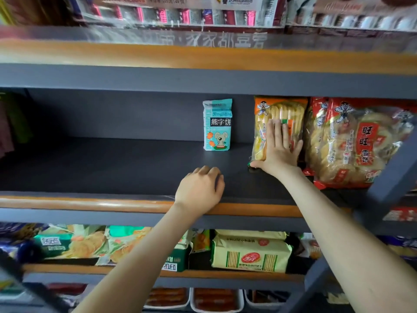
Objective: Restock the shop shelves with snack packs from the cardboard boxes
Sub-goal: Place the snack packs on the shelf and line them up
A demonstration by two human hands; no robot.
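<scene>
An orange pack of rice crackers stands upright on the dark middle shelf. My right hand lies flat against its front, fingers straight and pointing up. My left hand rests on the shelf near the front edge, fingers loosely curled, holding nothing. A small teal pack with a cartoon bear stands upright at the back, left of the orange pack. No cardboard box is in view.
Large red rice-cracker bags fill the shelf's right end. The shelf below holds green chip bags and a yellow cracker pack. A grey upright post slants across the right. More goods line the top shelf.
</scene>
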